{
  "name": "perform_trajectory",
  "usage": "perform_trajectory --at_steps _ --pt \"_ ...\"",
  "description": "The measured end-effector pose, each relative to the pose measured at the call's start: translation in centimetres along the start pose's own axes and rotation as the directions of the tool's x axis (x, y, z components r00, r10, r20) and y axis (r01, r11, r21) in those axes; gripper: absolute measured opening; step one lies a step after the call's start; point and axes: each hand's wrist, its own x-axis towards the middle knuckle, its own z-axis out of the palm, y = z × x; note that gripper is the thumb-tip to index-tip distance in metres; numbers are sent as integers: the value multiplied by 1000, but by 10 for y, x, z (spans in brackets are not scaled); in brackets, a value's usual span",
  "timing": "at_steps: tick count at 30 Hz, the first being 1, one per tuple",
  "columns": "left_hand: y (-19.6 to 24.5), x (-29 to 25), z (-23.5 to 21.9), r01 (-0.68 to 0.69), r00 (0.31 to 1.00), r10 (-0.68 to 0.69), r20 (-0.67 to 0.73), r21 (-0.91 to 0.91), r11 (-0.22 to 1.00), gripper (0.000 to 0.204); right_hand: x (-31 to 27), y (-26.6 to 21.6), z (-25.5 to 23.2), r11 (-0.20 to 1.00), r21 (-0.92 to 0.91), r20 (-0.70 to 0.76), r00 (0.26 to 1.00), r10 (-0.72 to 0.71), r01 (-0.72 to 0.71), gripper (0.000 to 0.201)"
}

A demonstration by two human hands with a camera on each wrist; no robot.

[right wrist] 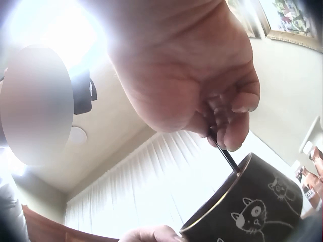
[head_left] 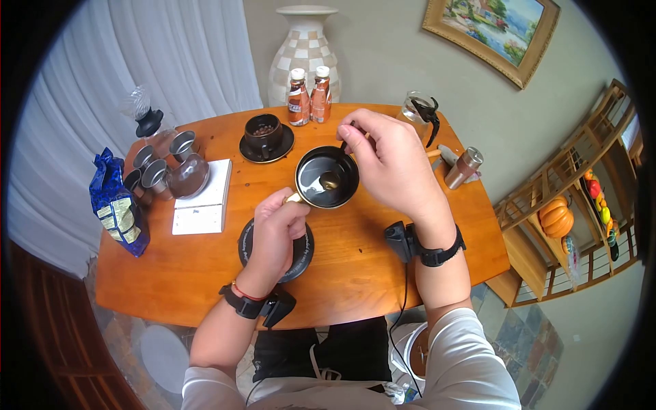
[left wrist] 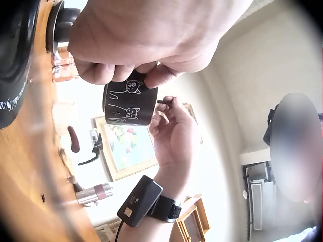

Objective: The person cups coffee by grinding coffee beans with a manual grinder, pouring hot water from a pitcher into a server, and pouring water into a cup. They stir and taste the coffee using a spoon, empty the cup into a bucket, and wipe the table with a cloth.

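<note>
My left hand [head_left: 275, 229] grips the gold handle of a black cup [left wrist: 128, 103] with white cat drawings, holding it above the table. Its dark inside, toward the head camera, looks shiny. A spoon [head_left: 329, 180] with a gold bowl and a dark handle dips into the cup. My right hand [head_left: 393, 154] pinches the top of that handle [right wrist: 228, 158] between thumb and fingers, over the cup's far right rim. Below my left hand lies a black saucer [head_left: 307, 258] with white lettering, partly covered by the hand.
Behind stands another black cup [head_left: 264, 145] with brown beans, on a saucer. At left are a blue bag [head_left: 119, 212], several metal cups [head_left: 156, 176], a round glass vessel [head_left: 189, 176] and a white flat box [head_left: 201, 217]. Two bottles [head_left: 298, 102] and a metal cylinder [head_left: 465, 167] stand farther off.
</note>
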Motion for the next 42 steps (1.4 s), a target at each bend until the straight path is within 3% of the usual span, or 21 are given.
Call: perform_trajectory --at_steps 7,9,16,18,24,27,31,37,40,42 --pt "0 3 -5 -116 990 120 -75 50 992 16 4 7 5 1000 -31 17 1000 1 -1 18" --pt "-1 4 -6 -145 985 149 -84 48 988 17 3 8 11 992 90 74 994 86 -93 19" --pt "2 4 -4 -168 975 175 -134 58 984 20 5 15 20 961 120 177 958 226 -249 24" --pt "2 5 -5 -165 974 173 -148 61 984 20 7 14 21 855 321 237 909 344 -407 24" --pt "3 5 -5 -161 974 168 -150 52 986 20 11 30 26 687 516 305 859 411 -512 22" --pt "4 5 -4 -145 978 148 -146 31 989 20 12 25 24 613 587 285 844 454 -529 25" --pt "3 5 -5 -129 982 130 -139 12 992 19 13 28 22 646 542 252 837 486 -538 23" --pt "2 5 -6 -125 984 124 -126 -2 992 17 12 22 18 629 613 190 862 469 -478 26" --pt "4 5 -4 -124 984 124 -129 5 992 17 11 19 19 676 604 100 882 461 -422 27" --pt "3 5 -3 -122 984 123 -132 11 992 17 10 20 19 779 524 1 915 404 -345 27"
